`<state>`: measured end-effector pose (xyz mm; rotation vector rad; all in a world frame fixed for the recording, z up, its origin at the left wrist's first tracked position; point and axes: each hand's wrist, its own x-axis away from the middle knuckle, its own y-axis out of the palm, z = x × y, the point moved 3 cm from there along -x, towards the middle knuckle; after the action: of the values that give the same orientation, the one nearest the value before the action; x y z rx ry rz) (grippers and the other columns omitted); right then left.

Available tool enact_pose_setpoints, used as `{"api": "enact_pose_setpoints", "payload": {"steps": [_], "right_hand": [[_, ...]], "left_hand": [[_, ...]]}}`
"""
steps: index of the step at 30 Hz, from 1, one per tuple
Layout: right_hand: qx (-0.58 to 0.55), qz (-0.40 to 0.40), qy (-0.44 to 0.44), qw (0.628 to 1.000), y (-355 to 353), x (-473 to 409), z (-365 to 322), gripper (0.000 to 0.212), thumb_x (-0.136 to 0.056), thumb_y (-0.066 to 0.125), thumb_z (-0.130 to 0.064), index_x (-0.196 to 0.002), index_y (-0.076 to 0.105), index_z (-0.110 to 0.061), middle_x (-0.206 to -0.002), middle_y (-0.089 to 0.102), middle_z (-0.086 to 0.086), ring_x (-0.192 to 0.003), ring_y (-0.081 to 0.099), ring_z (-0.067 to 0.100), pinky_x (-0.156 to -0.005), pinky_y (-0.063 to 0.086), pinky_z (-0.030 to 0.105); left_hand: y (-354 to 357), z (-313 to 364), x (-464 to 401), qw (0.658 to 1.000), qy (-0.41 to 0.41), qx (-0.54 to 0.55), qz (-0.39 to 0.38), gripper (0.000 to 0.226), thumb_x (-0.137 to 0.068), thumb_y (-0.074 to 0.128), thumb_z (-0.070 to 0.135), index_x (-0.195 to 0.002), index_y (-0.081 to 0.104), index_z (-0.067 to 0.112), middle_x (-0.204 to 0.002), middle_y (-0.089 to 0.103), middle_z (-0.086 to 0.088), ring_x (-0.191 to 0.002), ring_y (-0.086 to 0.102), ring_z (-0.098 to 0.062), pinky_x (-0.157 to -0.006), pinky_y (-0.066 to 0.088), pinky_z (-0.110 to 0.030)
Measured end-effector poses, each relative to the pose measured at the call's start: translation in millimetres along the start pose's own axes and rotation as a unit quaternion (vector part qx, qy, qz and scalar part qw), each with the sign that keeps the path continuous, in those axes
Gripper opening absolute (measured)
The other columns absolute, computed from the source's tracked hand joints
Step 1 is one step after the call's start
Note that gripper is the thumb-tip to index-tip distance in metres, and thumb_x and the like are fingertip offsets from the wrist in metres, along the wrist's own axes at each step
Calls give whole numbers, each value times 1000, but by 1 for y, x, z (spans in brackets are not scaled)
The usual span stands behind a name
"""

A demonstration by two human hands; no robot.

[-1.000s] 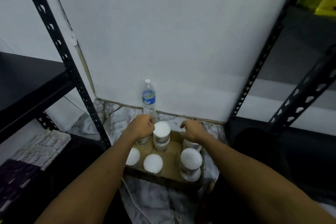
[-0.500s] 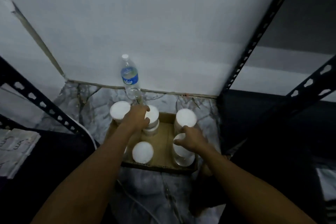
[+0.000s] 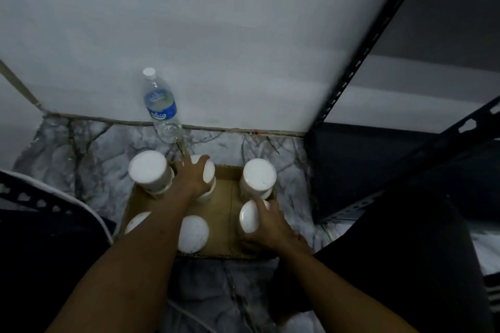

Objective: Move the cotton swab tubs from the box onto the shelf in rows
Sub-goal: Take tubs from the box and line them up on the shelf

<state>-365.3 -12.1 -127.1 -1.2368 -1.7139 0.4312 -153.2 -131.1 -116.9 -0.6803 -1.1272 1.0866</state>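
Cotton swab tubs, squat round containers with flat white lids, stand in the shallow brown cardboard box (image 3: 224, 213) on the marbled floor; none has left it yet. The left hand (image 3: 193, 174) now spreads its fingers over the lid of the back-middle tub (image 3: 208, 170), gripping it from above, where half a second ago it was only arriving there. The right hand (image 3: 270, 227) curls round the near-right tub (image 3: 249, 216), which now leans toward the left instead of standing straight, so the lift seems to be starting on both sides. The head camera has dropped closer. The clear plastic water bottle (image 3: 161, 105) by the wall has not moved.
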Motion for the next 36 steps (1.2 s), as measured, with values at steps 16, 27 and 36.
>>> {"api": "enact_pose_setpoints", "payload": {"steps": [16,27,36], "right_hand": [[-21,14,-5,1000,-7,17,-13,96,-62,75,-46,-141,21,-37,-137,26,9,-127,34,34,-102,39,43],[-12,7,-93,996,22,48,-62,110,-49,59,-75,-144,19,-36,-151,17,8,-139,21,33,-111,29,46],[3,-18,-151,988,32,85,-89,97,-66,73,-57,-144,24,-29,-147,28,7,-131,38,29,-98,38,33]], "left_hand": [[-20,-9,50,999,-6,38,29,82,-72,76,41,-142,34,37,-144,15,-20,-129,31,-42,-106,34,-48],[-39,-67,150,993,-33,52,101,85,-72,75,39,-145,31,35,-144,16,-12,-128,29,-38,-98,42,-42],[-29,-118,241,977,-115,133,121,82,-64,66,55,-139,37,39,-133,29,-11,-124,34,-36,-97,42,-41]]}}
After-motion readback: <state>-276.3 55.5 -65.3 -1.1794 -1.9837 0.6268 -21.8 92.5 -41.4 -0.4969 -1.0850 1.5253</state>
